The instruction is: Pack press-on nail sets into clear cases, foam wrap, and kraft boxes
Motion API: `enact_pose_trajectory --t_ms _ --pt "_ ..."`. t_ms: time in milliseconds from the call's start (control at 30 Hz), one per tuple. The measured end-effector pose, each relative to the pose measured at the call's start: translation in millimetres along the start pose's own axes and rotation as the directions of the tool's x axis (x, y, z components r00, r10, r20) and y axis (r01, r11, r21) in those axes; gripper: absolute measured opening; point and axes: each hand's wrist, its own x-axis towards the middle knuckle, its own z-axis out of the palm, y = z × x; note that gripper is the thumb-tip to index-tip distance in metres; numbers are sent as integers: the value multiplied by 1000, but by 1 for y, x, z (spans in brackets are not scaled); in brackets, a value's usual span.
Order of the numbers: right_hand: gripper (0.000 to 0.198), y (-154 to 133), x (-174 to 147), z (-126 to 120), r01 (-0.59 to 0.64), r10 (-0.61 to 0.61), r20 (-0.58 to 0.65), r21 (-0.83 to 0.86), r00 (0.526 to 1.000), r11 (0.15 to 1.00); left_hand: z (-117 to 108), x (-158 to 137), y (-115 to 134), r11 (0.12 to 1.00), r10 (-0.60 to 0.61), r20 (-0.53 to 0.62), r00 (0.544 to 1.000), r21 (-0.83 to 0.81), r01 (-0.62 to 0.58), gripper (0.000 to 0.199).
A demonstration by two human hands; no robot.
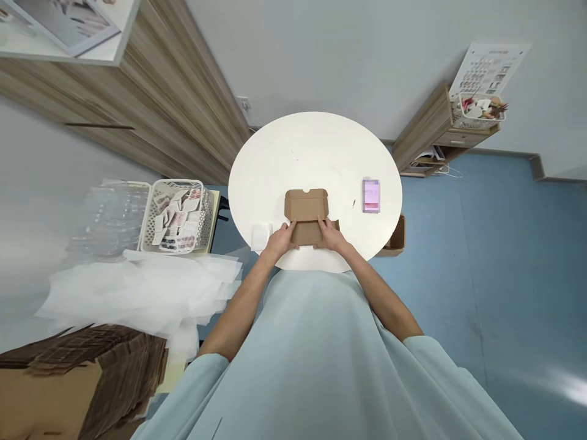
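Note:
A small brown cardboard box [306,211] lies partly folded on the round white table [316,140], close to the near edge. Its lid panel, with a notch in the far edge, is laid back away from me. My left hand [282,239] grips the left side of the box, thumb on the card near the fold. On the opposite side my right hand [331,236] holds it the same way, and a small side flap sticks out beyond those fingers. Beside my left hand lies a white, square, flat packet [261,236].
A phone [371,195] with a lit screen lies on the table's right. Leftward stand a white basket [206,211] of printed cards, clear plastic packaging [103,217], white bags [137,293] and stacked flat cardboard [132,366]. An open brown carton [400,235] sits below the table's right edge.

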Motion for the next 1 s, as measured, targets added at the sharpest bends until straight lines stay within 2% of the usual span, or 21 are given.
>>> enact_pose_trajectory --t_ms 67,100,167,200,267,367,533,700,767,900,1000 --pt "99 7 -8 -4 29 -17 -149 80 989 996 0 0 1 1000 -5 6 1000 0 5 108" --pt "84 13 -13 -6 37 -4 -252 123 968 992 0 -1 1 1000 -4 6 1000 -3 4 107" --pt "60 28 -25 -9 -16 100 -431 194 897 981 2 -1 1 1000 7 1 1000 -8 -7 106" --pt "55 36 -30 -10 -74 170 -457 221 873 972 3 -1 1 1000 14 -3 1000 -9 -15 106" --pt "42 49 -37 -10 -190 279 -401 249 873 950 5 0 2 1000 24 -8 1000 -7 -24 107" --pt "19 57 -41 -5 -274 335 -275 238 901 932 8 3 4 1000 26 -9 1000 -9 -26 109" --pt "19 40 -43 -3 -233 298 -294 237 908 943 14 5 5 998 28 -22 999 -50 -29 110" --pt "30 15 -39 -9 -188 232 -236 197 944 962 18 7 6 996 32 -47 998 -80 -36 111" --pt "34 10 -35 -11 -199 233 -227 162 945 966 19 8 6 996 28 -44 999 -78 -32 111" --pt "23 6 -25 -15 -252 255 -170 41 952 967 18 8 7 998 37 -28 999 -47 -39 111" --pt "28 3 -20 -14 -299 286 -138 -87 948 950 17 7 8 999 40 -25 999 -34 -41 109"
